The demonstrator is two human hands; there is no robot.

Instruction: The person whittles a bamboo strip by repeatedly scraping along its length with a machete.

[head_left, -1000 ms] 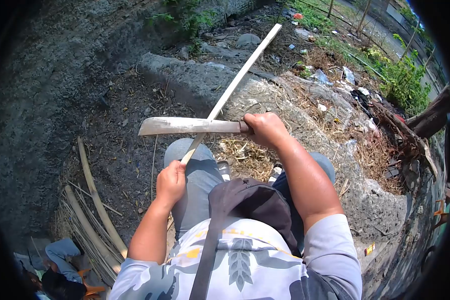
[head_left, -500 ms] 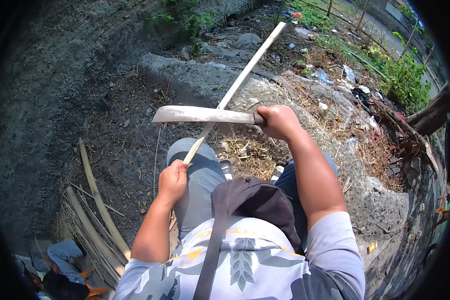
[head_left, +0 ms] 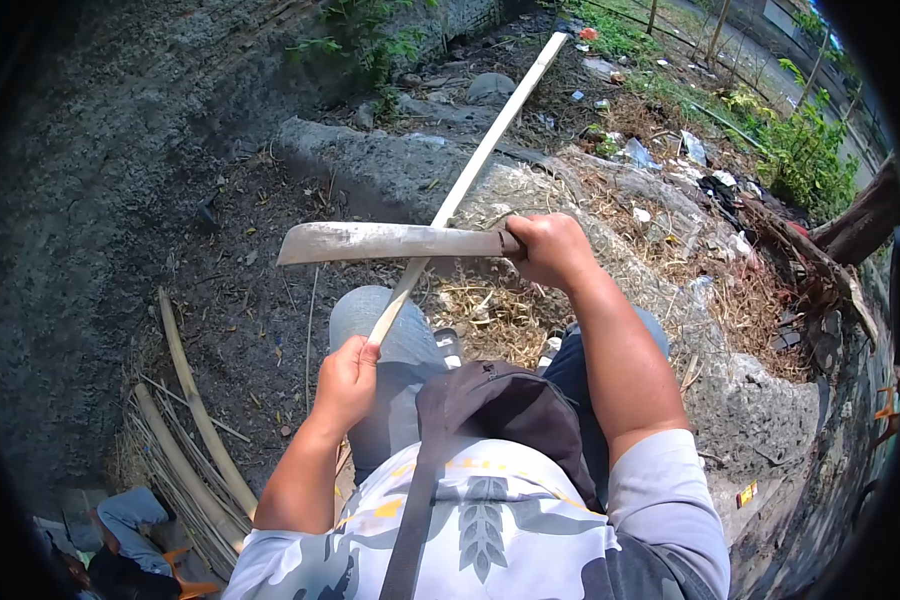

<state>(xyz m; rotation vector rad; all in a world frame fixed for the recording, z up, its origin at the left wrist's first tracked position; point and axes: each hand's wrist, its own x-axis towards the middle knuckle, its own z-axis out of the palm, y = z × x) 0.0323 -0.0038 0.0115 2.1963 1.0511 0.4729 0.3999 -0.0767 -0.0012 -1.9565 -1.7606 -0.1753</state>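
My left hand (head_left: 347,382) is closed around the near end of a long, pale split-wood strip (head_left: 482,150), just over my left knee. The strip slants up and away to the right. In my right hand (head_left: 552,252) is the dark handle of a machete (head_left: 390,243), its broad, worn blade pointing left. The blade crosses over the strip roughly a third of the way up from my left hand and hides a short piece of it. A dark bag (head_left: 510,400) hangs across my lap on a strap.
Long bamboo pieces (head_left: 195,385) lie in a bundle at the left. A rough wall (head_left: 70,220) rises beyond them. Another person (head_left: 135,540) sits at the lower left. Broken concrete (head_left: 370,150), dry grass and litter lie ahead, with a tree trunk (head_left: 865,215) at the right.
The machete blade has swung slightly toward me and its tip has shifted left, showing more of its flat side. My left hand keeps its hold on the strip, slightly lower.
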